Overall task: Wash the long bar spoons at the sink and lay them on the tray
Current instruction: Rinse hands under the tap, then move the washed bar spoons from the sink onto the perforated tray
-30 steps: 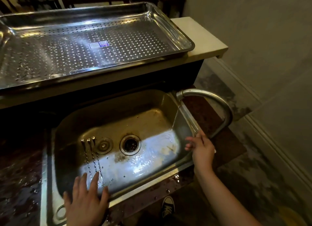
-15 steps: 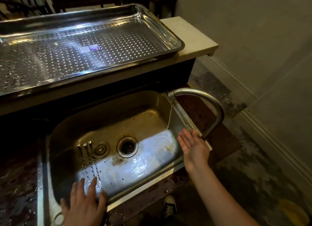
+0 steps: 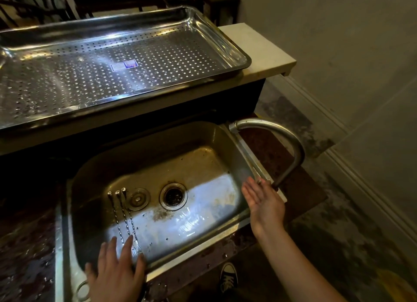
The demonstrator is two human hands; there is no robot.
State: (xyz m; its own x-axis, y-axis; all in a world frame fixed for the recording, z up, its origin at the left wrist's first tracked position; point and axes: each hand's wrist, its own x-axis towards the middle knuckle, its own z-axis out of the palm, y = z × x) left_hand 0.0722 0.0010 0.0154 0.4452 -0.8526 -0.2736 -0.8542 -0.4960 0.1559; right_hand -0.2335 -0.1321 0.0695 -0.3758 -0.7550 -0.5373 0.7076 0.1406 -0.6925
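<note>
Right hand (image 3: 264,201) turned palm-up beside faucet (image 3: 259,123).

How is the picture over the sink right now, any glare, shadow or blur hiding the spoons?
Head view: a bright reflection washes the near sink floor, but the three bar spoons read clearly against it; the tray shows streaky glare and wide-angle curving; the counter at left sits in deep shadow; no marked blur.

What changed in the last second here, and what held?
The right hand, earlier curled at the base of the tap, has come off it and opened, palm up, beside the right rim of the sink. The left hand stays flat over the near ends of the three bar spoons, unmoved in the sink; tray unchanged.
</note>
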